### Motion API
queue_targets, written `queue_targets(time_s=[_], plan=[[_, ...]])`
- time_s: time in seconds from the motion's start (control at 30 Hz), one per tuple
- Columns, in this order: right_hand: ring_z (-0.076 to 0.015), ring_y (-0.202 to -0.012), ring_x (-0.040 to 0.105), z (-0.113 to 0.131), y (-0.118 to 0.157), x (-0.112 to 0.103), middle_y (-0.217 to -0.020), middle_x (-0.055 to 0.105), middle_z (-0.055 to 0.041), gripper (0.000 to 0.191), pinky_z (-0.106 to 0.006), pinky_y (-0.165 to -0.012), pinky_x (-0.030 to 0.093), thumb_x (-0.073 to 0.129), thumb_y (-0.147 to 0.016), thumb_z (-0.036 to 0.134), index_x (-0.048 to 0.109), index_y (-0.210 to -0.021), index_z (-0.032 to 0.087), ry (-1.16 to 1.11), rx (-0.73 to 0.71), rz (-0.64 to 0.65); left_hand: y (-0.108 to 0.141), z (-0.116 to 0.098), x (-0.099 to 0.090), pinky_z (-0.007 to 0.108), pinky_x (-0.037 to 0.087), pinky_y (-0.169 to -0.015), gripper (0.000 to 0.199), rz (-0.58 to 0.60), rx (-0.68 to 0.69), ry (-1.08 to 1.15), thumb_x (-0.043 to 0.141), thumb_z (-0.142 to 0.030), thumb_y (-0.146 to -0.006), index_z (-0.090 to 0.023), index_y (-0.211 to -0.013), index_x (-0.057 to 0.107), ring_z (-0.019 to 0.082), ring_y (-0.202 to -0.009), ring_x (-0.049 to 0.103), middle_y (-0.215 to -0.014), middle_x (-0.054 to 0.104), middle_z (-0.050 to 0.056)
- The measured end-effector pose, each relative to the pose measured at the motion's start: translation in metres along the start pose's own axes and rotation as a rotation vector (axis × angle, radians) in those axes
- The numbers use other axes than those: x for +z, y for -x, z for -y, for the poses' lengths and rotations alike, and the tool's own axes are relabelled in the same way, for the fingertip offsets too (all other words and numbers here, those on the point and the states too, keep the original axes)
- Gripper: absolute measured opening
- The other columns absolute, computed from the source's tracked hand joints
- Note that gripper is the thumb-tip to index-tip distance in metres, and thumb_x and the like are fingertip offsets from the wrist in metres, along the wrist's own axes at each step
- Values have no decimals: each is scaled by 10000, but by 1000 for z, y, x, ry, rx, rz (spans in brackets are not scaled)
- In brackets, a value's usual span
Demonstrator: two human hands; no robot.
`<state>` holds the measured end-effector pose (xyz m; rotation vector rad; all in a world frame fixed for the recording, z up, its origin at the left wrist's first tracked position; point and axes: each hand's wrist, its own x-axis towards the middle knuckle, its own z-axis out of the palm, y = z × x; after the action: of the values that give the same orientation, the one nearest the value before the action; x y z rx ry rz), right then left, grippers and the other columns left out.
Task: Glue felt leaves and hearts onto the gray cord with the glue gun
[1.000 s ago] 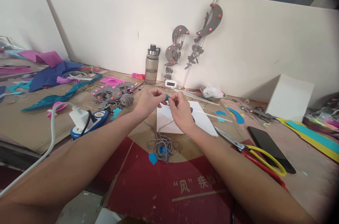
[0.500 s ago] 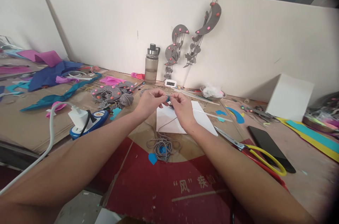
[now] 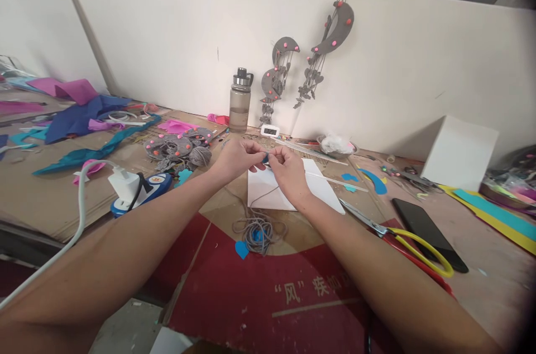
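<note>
Above a white sheet (image 3: 320, 193), my left hand (image 3: 237, 161) and my right hand (image 3: 290, 172) meet with their fingertips pinched together. Between them is a small blue piece (image 3: 265, 158), mostly hidden by the fingers, so its full shape does not show. A strand of grey yarn runs from under my hands down to a loose coil of grey yarn (image 3: 268, 225) on the cardboard. Beside that coil lies a blue heart cutout (image 3: 242, 249), with more blue showing under the loops. A thin clear stick (image 3: 337, 181) pokes out to the right of my right hand.
Scissors (image 3: 379, 229) and a black phone (image 3: 427, 234) lie at the right. A water bottle (image 3: 239, 103) stands at the back. On the left are a blue power strip (image 3: 158, 182) with a white charger and a grey felt pile (image 3: 180, 146). Grey moon hangings (image 3: 343, 30) hang on the wall.
Both hands stay almost in place, still pinching the blue piece, with only small finger shifts. The right moon hanging sits slightly further right with its strings swung; the view has shifted a little.
</note>
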<state>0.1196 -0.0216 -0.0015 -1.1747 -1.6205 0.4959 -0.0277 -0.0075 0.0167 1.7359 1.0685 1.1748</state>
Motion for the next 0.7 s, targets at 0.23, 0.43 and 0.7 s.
queue_targets(time_s=[0.23, 0.43, 0.7], plan=[[-149, -694, 508, 4, 2, -1, -726, 588, 10, 215, -287, -671, 364, 456, -864, 356, 592, -883, 191, 69, -23, 92, -5, 9, -8, 183, 416, -428, 118, -190, 49, -67, 621, -252, -699, -143, -710, 665, 137, -546, 635, -634, 687, 46], [-118, -637, 465, 16, 2, -13, -677, 565, 26, 252, -265, -629, 338, 466, -860, 350, 645, -812, 179, 32, -33, 141, -15, 25, -19, 195, 420, -439, 165, -334, 21, -15, 629, -290, -704, -136, -749, 672, 134, -518, 608, -614, 682, 52], [-48, -453, 298, 50, 3, -49, -607, 440, 60, 275, -216, -424, 213, 588, -803, 431, 638, -831, 163, -338, 198, 239, -29, 46, -32, 200, 436, -430, 166, -455, -49, 163, 655, -283, -667, -134, -738, 638, 190, -628, 684, -673, 659, 53]])
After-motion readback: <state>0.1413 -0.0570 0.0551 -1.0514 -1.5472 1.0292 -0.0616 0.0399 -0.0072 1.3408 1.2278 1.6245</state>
